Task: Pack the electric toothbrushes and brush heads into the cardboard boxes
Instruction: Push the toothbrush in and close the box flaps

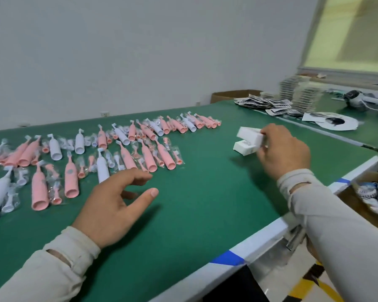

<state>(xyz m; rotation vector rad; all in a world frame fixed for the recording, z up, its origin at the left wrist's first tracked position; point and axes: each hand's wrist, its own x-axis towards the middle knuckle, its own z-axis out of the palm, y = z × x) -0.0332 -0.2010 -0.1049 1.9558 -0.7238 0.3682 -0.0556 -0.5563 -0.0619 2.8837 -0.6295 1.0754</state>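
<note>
Several pink toothbrushes (pixel 149 156) and white toothbrushes (pixel 55 148) lie in rows on the left half of the green table (pixel 205 203), with bagged brush heads (pixel 55 192) among them. My right hand (pixel 284 153) grips a small white cardboard box (pixel 250 135), held just above a second white box (pixel 243 148) that rests on the table. My left hand (pixel 116 203) hovers over the table near the front row of toothbrushes, fingers spread and relaxed, holding nothing.
Printed leaflets (pixel 264 103) and stacked clear trays (pixel 301 92) sit at the far right of the table. A brown carton (pixel 231 95) stands behind the table's far edge. Another carton with printed packets (pixel 373 192) sits below the table's right edge, marked by blue tape (pixel 227 259).
</note>
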